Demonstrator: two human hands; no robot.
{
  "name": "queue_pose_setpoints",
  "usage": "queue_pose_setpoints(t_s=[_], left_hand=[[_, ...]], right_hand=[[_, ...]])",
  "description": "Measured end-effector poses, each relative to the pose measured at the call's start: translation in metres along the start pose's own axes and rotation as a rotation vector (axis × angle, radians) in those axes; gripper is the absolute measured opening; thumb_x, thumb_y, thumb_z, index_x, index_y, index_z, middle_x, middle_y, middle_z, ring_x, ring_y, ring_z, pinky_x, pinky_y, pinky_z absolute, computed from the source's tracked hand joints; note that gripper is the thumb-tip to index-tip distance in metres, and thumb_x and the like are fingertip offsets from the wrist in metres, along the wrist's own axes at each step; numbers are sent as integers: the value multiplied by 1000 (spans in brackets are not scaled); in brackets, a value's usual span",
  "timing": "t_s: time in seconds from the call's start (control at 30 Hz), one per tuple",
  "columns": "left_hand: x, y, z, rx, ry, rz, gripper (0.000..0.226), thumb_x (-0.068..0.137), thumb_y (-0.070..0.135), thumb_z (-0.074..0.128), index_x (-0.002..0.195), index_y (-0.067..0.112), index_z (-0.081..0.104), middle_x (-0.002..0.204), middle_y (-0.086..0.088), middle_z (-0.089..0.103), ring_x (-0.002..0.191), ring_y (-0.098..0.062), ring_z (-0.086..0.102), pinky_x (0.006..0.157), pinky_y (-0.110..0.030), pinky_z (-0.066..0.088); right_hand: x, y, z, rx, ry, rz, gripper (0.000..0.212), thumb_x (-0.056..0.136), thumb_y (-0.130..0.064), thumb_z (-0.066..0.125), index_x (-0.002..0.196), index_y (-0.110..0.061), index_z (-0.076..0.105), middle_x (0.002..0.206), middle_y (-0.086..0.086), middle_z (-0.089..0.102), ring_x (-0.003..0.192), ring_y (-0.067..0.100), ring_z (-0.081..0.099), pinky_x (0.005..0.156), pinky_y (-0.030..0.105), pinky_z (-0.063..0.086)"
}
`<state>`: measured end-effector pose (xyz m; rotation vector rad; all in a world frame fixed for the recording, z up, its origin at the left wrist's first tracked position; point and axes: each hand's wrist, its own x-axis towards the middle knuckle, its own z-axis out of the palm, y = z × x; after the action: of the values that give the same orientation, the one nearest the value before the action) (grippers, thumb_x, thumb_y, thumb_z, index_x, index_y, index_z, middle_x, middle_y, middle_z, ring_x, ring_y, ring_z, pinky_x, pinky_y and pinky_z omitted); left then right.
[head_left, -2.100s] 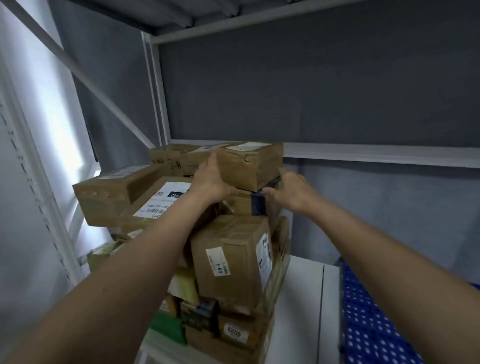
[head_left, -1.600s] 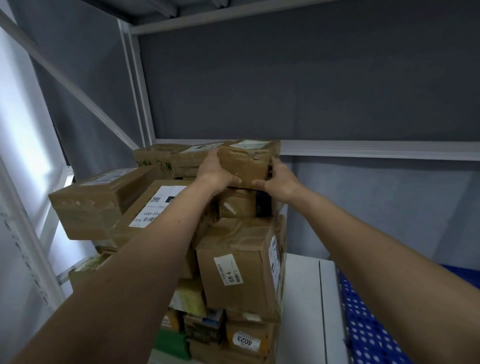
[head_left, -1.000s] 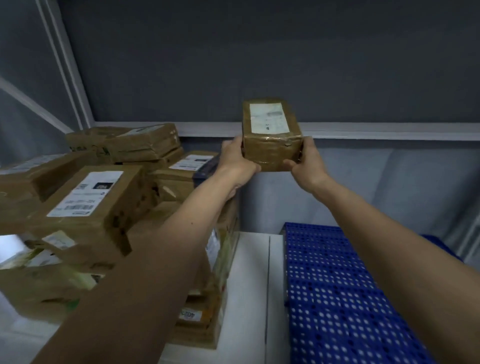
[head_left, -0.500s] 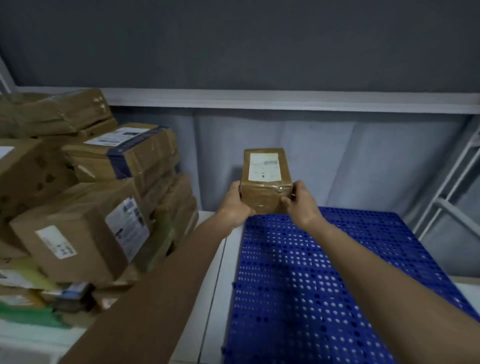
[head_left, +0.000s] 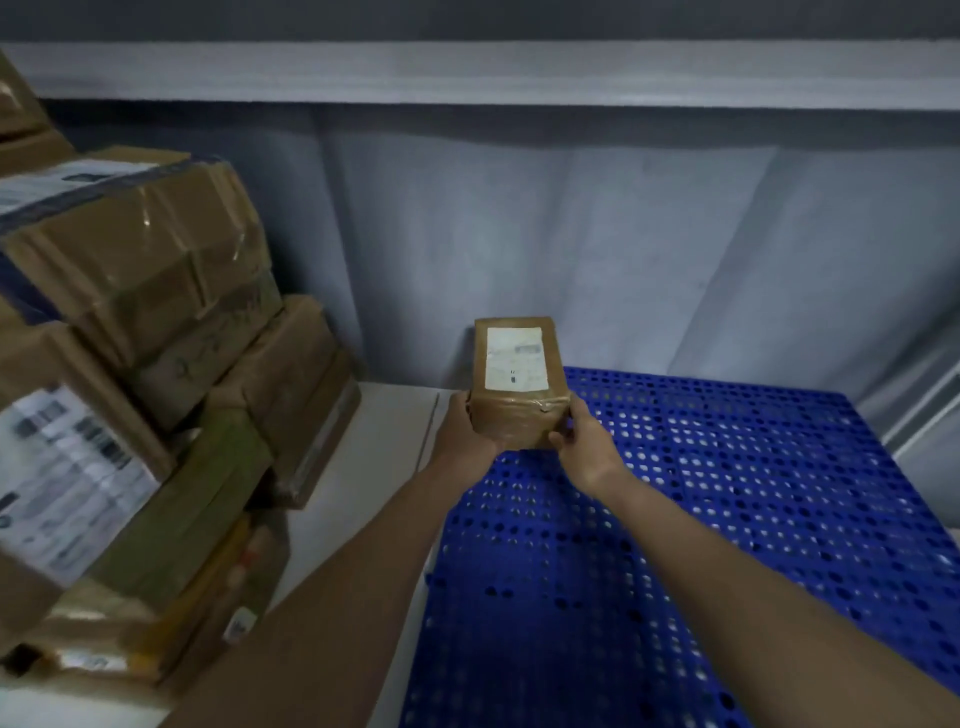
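Note:
A small brown cardboard parcel (head_left: 514, 384) with a white label on top is held between both my hands. My left hand (head_left: 465, 436) grips its left near corner, and my right hand (head_left: 584, 447) grips its right near corner. The parcel sits low over the far left corner of a blue perforated plastic pallet (head_left: 675, 519); whether it touches the pallet I cannot tell. A tall pile of taped brown parcels (head_left: 145, 374) stands to the left.
The pallet lies on a white shelf surface (head_left: 363, 467) inside a metal rack. A grey fabric wall (head_left: 571, 249) closes the back, with a white rail (head_left: 467, 73) across it. A white frame bar (head_left: 930, 410) runs at the right edge.
Both hands lifted the small parcel off the top of the pile, carried it right and lowered it to the blue pallet's far left corner. The view swung right and down.

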<state>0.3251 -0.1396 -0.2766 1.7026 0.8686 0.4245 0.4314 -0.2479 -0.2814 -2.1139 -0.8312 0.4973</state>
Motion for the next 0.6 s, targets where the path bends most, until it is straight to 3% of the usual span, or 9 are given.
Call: queue_pose_setpoints(t_s=[0.1,0.2,0.43,0.6], left_hand=[[17,-7,6,3,10,9,52,82,12,73,123,23,43,104,15,48,101,-9,53,82,-24,42],[33,-16,9,-15,2,5,60,82,10,72,131,20,40,113,12,50,106,-11,54,85,-24,43],[48,-27,11,15,-3,0,58,84,0,65,128,22,36,104,16,49,98,-5,53,70,-10,39],[50,-31,11,34,-32,-18,66,84,-2,63,136,19,31,122,4,53,106,-11,55,84,-22,45]], right_hand=[[18,11,9,0,-19,-7,58,93,7,42,145,-16,29,128,2,54,120,19,51,97,25,39],[31,20,14,-8,-21,4,63,92,8,41,147,-19,25,122,-2,53,111,13,52,90,22,41],[44,31,24,-25,-30,29,72,93,8,41,152,-24,12,135,6,53,121,22,52,98,28,41],[47,34,25,-39,-27,46,75,93,8,42,152,-23,8,137,6,52,123,22,51,103,31,39]])
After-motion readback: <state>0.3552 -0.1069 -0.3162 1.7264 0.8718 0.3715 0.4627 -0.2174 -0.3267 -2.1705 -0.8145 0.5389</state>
